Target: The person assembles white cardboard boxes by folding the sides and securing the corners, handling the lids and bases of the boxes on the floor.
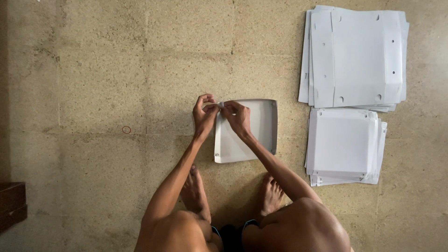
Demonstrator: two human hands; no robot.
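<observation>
Head view. A person is squatting barefoot on a speckled stone floor [93, 84], looking straight down at both hands. A white tray [252, 135], a shallow square piece with raised edges, is lying on the floor just beyond the feet, at the middle of the frame. Both hands are meeting at the tray's far left corner. The left hand [204, 116] is sitting just outside that corner, its grip pressed together, thumb and fingers pinching the corner's edge. The right hand [237, 116] is resting over the tray's far edge, its grip likewise closing on the same corner, fingertips touching those of the left hand. The forearms are reaching forward from the knees, with the left foot [195, 193] and right foot [271, 193] lying on the floor between them, near the tray's closest edge. To the right, well apart from the tray, a stack of flat sheets [357, 56] with small holes is lying at the top, and a stack of trays [344, 145] is sitting just below it. A dark object [11, 205] is showing at the lower left edge.
</observation>
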